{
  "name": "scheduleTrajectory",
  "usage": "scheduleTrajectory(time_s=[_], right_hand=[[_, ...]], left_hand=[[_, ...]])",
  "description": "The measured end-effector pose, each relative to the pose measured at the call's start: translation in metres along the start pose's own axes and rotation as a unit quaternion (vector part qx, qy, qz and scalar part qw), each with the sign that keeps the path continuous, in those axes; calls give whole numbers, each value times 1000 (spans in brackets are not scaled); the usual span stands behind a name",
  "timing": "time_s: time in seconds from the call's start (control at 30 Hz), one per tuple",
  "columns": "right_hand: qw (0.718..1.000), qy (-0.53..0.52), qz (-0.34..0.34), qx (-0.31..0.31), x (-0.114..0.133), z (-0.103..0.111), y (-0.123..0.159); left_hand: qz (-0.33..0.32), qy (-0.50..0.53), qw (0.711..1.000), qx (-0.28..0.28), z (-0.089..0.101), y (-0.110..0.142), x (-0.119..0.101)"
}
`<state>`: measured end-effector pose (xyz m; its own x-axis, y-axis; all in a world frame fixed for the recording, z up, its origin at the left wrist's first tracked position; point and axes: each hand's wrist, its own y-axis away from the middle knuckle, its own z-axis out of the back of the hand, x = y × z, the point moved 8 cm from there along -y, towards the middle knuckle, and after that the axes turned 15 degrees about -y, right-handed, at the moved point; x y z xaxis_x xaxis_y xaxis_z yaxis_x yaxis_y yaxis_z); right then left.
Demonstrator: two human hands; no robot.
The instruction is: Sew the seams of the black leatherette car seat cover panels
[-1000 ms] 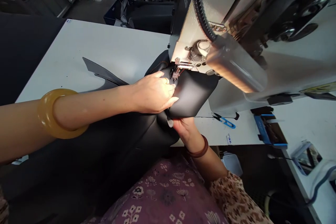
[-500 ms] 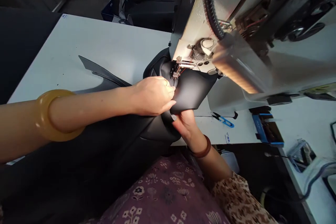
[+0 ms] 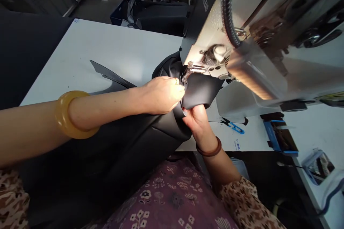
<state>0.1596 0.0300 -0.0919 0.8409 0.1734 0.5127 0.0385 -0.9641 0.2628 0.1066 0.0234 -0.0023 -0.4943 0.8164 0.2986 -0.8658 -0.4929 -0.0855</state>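
A large piece of black leather-like material is bunched under the sewing machine and hangs down over my lap. My left hand is closed on its upper side, fingers pinching the edge just in front of the presser foot. From below, my right hand grips the material near the same seam, its fingers hidden beneath the lit flap. The flap lies to the right of the presser foot. A small grey edge shows between the two hands.
Blue thread snips lie on the white table right of my hands. Beyond them stands a blue box. A lamp juts from the machine head. A dark bin with scraps sits behind the table.
The whole view has shifted, so the machine and table sit further right. My left hand has closed more tightly near the presser foot; both hands keep hold of the material.
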Motion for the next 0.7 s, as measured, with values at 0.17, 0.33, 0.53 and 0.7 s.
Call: scheduleTrajectory(time_s=[0.17, 0.33, 0.53, 0.7], right_hand=[[1000, -18, -7, -21, -4, 9, 1], [998, -45, 6, -53, -8, 15, 7], [995, -60, 4, -79, -4, 20, -2], [992, -33, 59, -107, 0, 32, 6]], left_hand=[[-23, -12, 1000, 13, -1, 4, -8], [-13, -29, 999, 19, -1, 13, -13], [-19, -64, 997, 25, -4, 3, 0], [6, -58, 998, 40, -1, 2, 7]])
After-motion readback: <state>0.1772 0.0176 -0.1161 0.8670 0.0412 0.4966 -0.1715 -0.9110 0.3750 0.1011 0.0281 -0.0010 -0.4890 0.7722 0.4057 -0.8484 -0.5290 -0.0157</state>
